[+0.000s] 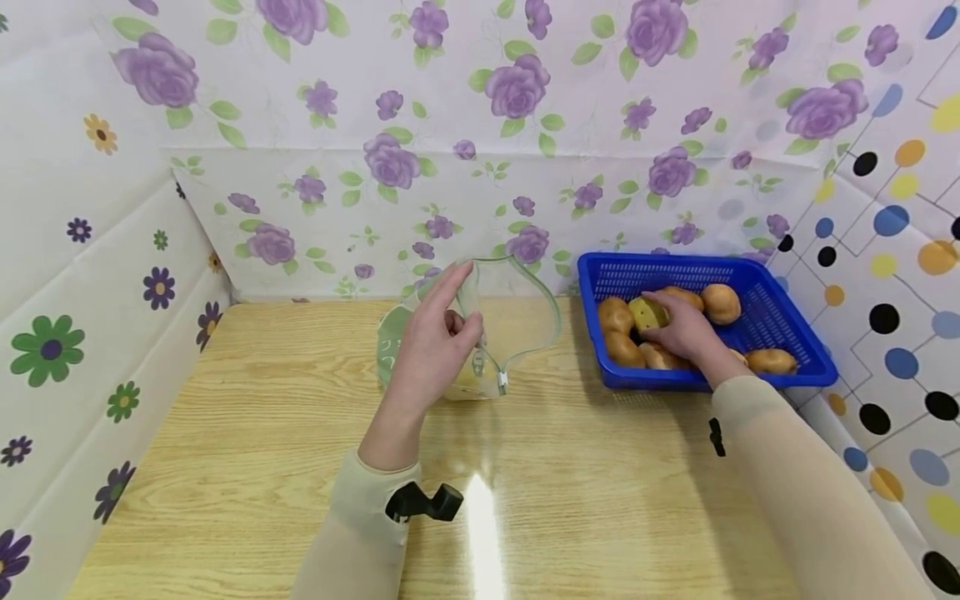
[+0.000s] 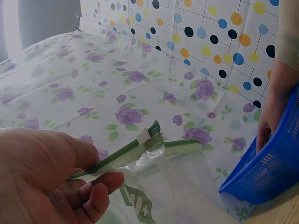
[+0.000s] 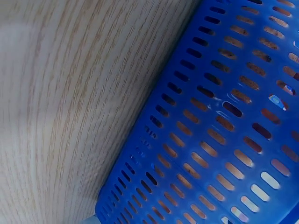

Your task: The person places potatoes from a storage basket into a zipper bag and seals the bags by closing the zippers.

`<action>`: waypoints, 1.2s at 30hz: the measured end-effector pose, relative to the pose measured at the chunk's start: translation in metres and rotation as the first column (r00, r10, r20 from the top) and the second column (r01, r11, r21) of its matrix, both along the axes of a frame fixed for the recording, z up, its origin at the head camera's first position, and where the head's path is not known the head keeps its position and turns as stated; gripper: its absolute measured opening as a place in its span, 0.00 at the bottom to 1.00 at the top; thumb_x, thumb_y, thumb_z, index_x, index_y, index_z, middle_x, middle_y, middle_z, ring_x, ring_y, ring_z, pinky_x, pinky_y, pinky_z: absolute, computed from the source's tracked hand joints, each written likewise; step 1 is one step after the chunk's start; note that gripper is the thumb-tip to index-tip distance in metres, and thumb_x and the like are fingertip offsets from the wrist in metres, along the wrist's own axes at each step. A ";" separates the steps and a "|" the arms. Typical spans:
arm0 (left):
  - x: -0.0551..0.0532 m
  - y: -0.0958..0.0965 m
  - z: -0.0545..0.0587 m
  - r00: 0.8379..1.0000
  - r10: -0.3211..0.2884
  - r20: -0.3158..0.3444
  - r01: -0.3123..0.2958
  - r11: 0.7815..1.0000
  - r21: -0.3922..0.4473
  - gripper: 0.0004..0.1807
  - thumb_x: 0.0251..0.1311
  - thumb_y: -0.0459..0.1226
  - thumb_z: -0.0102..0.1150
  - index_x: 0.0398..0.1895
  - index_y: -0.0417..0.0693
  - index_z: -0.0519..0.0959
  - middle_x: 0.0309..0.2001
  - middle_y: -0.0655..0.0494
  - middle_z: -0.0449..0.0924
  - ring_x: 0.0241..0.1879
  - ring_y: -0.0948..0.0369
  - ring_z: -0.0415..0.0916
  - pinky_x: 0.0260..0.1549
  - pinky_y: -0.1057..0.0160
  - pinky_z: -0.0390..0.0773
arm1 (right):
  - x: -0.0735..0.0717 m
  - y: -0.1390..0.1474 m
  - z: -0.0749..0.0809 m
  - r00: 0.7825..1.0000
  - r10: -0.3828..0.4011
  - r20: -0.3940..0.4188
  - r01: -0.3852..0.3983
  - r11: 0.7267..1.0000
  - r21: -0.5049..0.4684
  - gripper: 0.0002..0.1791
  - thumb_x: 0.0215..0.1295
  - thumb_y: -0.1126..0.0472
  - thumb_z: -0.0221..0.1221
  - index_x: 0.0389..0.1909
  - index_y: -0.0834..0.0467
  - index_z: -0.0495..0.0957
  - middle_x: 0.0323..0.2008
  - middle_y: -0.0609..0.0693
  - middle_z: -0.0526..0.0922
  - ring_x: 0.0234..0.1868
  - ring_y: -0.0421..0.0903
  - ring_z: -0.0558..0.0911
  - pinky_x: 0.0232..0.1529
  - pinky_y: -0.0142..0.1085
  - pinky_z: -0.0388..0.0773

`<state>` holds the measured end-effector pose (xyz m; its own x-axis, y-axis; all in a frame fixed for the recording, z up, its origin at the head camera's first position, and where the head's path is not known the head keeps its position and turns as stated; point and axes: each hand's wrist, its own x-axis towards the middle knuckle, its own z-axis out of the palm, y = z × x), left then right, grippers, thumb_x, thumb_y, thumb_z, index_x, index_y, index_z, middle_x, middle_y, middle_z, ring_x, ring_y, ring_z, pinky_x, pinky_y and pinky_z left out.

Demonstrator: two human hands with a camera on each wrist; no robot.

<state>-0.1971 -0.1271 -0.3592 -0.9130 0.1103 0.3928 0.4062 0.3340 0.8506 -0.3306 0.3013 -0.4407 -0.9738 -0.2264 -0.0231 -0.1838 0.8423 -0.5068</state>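
Note:
My left hand (image 1: 435, 342) pinches the green-edged rim of a clear zip bag (image 1: 525, 329) between thumb and fingers. The bag stands with its mouth spread toward the right, and a white slider (image 1: 502, 379) sits at the near end of its zip. In the left wrist view, green print shows on the bag (image 2: 138, 203) below the fingers. My right hand (image 1: 686, 329) reaches into a blue plastic basket (image 1: 806, 358), its thumb and fingers around a yellowish, dark-flecked potato (image 1: 648, 315). Brown potatoes (image 1: 621, 350) lie around it. The right wrist view shows no hand.
The basket stands at the right of the wood-grain table (image 1: 247, 467), close to the back wall (image 1: 315, 225) of flowered cloth. A dotted cloth wall (image 1: 900, 292) rises at its right. The basket's slotted side (image 3: 201, 135) fills much of the right wrist view.

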 end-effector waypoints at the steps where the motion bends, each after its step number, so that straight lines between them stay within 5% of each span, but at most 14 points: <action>1: 0.000 0.000 0.000 1.000 0.000 -0.002 0.000 1.000 -0.002 0.38 0.76 0.30 0.58 0.87 0.52 0.65 0.87 0.52 0.56 0.27 0.58 0.71 0.26 0.66 0.73 | 0.000 0.000 0.001 1.000 -0.003 -0.010 0.003 1.000 -0.001 0.41 0.76 0.63 0.68 0.84 0.68 0.63 0.80 0.75 0.62 0.78 0.76 0.61 0.75 0.72 0.60; 15: -0.001 0.000 -0.001 1.000 -0.004 -0.014 0.004 1.000 -0.006 0.37 0.76 0.30 0.57 0.87 0.50 0.66 0.87 0.49 0.56 0.26 0.58 0.71 0.26 0.66 0.72 | 0.008 0.005 0.010 0.997 -0.069 0.018 0.070 0.997 -0.032 0.42 0.78 0.58 0.67 0.85 0.67 0.61 0.82 0.74 0.58 0.80 0.76 0.59 0.76 0.71 0.59; 27: 0.000 0.001 0.000 1.000 0.000 0.000 0.000 1.000 -0.006 0.37 0.76 0.30 0.57 0.87 0.52 0.66 0.87 0.48 0.56 0.27 0.58 0.71 0.25 0.66 0.72 | 0.026 0.002 0.025 0.987 -0.151 0.053 0.155 0.983 -0.097 0.45 0.81 0.52 0.65 0.90 0.55 0.54 0.71 0.76 0.73 0.61 0.69 0.78 0.56 0.60 0.78; 36: -0.001 0.001 -0.001 1.000 -0.007 0.014 0.007 1.000 0.000 0.38 0.77 0.30 0.57 0.88 0.54 0.65 0.88 0.52 0.55 0.26 0.58 0.71 0.25 0.66 0.71 | 0.035 -0.004 0.039 0.989 -0.147 0.029 0.150 0.977 -0.149 0.46 0.82 0.50 0.65 0.91 0.52 0.52 0.75 0.75 0.69 0.65 0.72 0.77 0.56 0.61 0.80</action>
<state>-0.1983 -0.1261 -0.3601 -0.9176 0.1167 0.3799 0.3966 0.3310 0.8562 -0.2960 0.2969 -0.4015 -0.9965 -0.0818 -0.0178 -0.0523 0.7734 -0.6317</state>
